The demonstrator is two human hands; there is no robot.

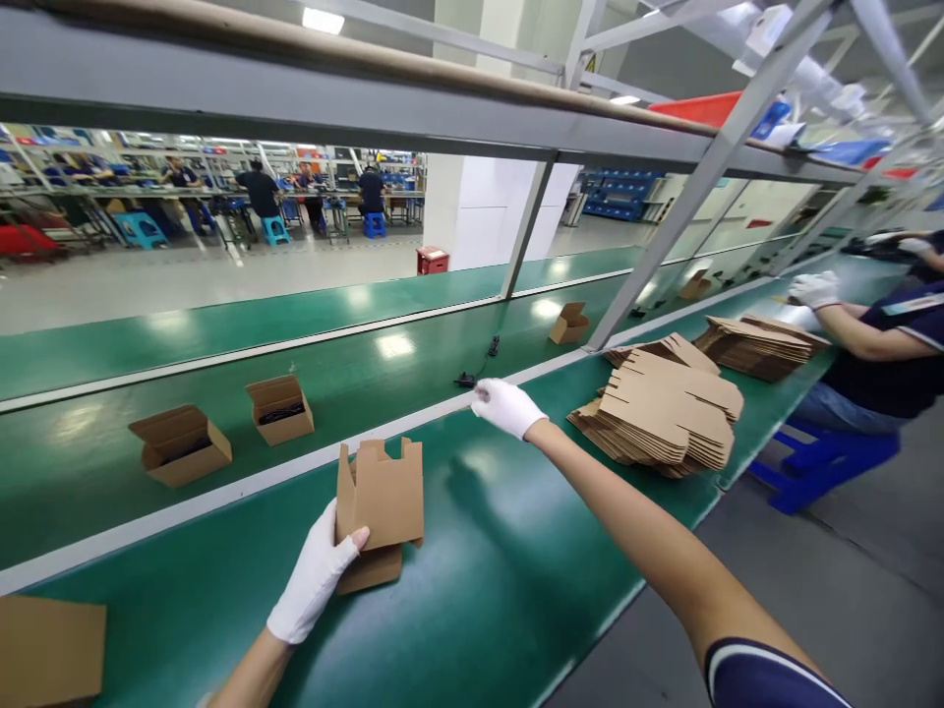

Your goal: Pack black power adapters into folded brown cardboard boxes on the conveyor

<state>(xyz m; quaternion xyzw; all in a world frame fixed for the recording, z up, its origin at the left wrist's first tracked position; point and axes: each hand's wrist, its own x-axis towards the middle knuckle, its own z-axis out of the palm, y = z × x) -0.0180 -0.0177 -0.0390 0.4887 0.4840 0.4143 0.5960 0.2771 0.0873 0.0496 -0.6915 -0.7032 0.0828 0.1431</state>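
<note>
My left hand (317, 575), in a white glove with a bare thumb tip, grips a partly folded brown cardboard box (389, 492) above the green bench. Its upper flaps stand up and another flap hangs below. My right hand (507, 407), also gloved in white, reaches out over the pale rail at the belt's edge. Its fingers are curled together. Right beside the fingertips lies a black plug-like piece with a thin cord (466, 381); whether the fingers touch it I cannot tell. A stack of flat cardboard blanks (664, 408) lies to the right of that hand.
On the green belt (398, 379) stand open boxes with dark contents (188, 452) (284, 411) and another open box (568, 324). A cardboard piece (51, 649) sits at lower left. A metal post (664, 236) rises before me. At right, a co-worker's gloved hand (815, 290) is near more blanks (763, 344).
</note>
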